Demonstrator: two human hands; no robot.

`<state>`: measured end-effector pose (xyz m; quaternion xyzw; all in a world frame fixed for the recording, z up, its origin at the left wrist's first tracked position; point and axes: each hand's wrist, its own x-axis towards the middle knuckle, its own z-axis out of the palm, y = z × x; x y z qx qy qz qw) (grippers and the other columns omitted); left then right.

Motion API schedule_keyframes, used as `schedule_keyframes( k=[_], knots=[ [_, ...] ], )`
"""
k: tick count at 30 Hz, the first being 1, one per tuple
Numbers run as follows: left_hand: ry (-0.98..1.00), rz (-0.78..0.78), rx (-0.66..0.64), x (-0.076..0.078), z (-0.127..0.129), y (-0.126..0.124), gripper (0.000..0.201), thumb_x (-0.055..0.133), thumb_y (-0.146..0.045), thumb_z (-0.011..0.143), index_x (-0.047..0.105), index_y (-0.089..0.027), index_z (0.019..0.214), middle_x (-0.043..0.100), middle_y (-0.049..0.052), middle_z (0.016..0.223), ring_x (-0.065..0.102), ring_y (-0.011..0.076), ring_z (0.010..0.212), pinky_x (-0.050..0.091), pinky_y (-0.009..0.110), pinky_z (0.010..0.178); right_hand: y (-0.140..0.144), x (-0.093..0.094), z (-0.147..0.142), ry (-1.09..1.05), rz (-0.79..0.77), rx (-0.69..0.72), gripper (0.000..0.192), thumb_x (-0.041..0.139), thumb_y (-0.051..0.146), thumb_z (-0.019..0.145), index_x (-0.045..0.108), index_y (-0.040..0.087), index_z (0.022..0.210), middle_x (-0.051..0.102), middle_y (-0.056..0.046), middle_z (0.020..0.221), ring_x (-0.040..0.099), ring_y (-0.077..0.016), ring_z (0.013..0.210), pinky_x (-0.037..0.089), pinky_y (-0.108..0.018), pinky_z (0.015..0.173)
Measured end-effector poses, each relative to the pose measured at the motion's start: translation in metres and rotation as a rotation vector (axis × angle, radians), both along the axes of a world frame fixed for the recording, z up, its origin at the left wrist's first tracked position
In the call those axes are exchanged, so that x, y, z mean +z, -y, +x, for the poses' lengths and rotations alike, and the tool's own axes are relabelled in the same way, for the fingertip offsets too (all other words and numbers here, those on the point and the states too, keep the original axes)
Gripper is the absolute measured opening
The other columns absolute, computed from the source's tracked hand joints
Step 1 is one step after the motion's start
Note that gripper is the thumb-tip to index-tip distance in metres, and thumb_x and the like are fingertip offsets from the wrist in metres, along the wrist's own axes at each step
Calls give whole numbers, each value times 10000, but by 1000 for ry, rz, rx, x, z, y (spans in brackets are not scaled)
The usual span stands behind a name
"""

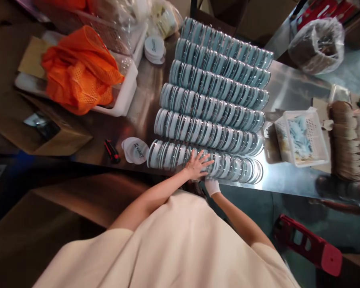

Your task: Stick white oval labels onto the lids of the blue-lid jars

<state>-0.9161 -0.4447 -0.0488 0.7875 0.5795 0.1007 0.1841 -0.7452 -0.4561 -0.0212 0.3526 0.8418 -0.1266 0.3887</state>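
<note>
While the orange mesh bag (pixel 79 68) sits in its white tray (pixel 124 98) at the far left, a loose lid (pixel 135 150) lies just beside the nearest row of clear lidded containers (pixel 174 156) on the bench (pixel 291 90). The left hand (pixel 198 165) presses flat and spread on that row; the gloved right hand (pixel 211 186) seems curled at the bench edge, though its grip is unclear. Leaning edge to edge, the containers could slide and topple if pushed, spilling toward the basket (pixel 301 138) at right.
</note>
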Motion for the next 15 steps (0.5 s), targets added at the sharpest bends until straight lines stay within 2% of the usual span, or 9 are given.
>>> schedule_keyframes(
  k=[2, 4, 6, 7, 8, 10, 12, 15],
  knots=[
    [2, 41, -18, 6, -8, 1, 723, 566, -575, 931, 337, -363, 1582, 257, 68, 1682, 170, 420, 1541, 95, 763, 1166, -13, 5, 9, -42, 9, -19, 393, 367, 236, 1033, 694, 87, 1193, 725, -224, 1035, 712, -263, 933, 512, -303, 773],
    [10, 99, -37, 11, -21, 5, 705, 548, -564, 948, 352, -322, 1581, 274, 93, 1674, 169, 396, 1549, 61, 743, 1186, -43, 19, 12, -154, 78, -16, 433, 305, 281, 1062, 686, 143, 1213, 726, -174, 1046, 693, -233, 927, 492, -285, 789],
    [13, 139, -30, 12, -38, 11, 680, 535, -560, 960, 387, -294, 1568, 322, 109, 1653, 179, 379, 1550, 24, 730, 1198, -84, 34, 1, -295, 158, 51, 423, 307, 233, 1059, 614, 158, 1339, 700, -163, 1144, 658, -209, 986, 466, -264, 815],
    [14, 141, -26, 12, -47, 14, 668, 540, -563, 958, 413, -294, 1555, 346, 110, 1641, 190, 381, 1546, 21, 734, 1196, -107, 40, -10, -344, 154, 128, 425, 344, 183, 1040, 572, 159, 1398, 667, -170, 1232, 633, -205, 1043, 451, -261, 846],
    [14, 132, -26, 10, -54, 17, 657, 552, -569, 951, 436, -305, 1541, 364, 108, 1633, 205, 391, 1539, 32, 743, 1189, -129, 45, -24, -335, 64, 230, 411, 399, 170, 1022, 579, 154, 1392, 641, -176, 1286, 614, -210, 1085, 442, -265, 866],
    [15, 97, -38, 4, -63, 20, 644, 576, -578, 937, 458, -343, 1524, 370, 98, 1631, 240, 414, 1520, 81, 764, 1168, -166, 49, -57, -299, -35, 293, 343, 525, 202, 983, 656, 180, 1298, 657, -127, 1274, 610, -198, 1093, 436, -262, 880],
    [14, 61, -46, -1, -65, 21, 646, 577, -583, 934, 438, -375, 1530, 354, 85, 1640, 265, 421, 1507, 126, 769, 1153, -188, 47, -87, -220, -113, 288, 263, 627, 246, 919, 730, 151, 1142, 704, -99, 1163, 640, -181, 1011, 447, -261, 855],
    [9, 30, -32, -4, -64, 17, 654, 563, -596, 936, 410, -398, 1541, 332, 61, 1653, 257, 413, 1513, 148, 762, 1152, -192, 41, -107, -117, -117, 167, 213, 658, 270, 852, 761, 89, 894, 736, -106, 887, 664, -179, 817, 480, -288, 799]
  ],
)
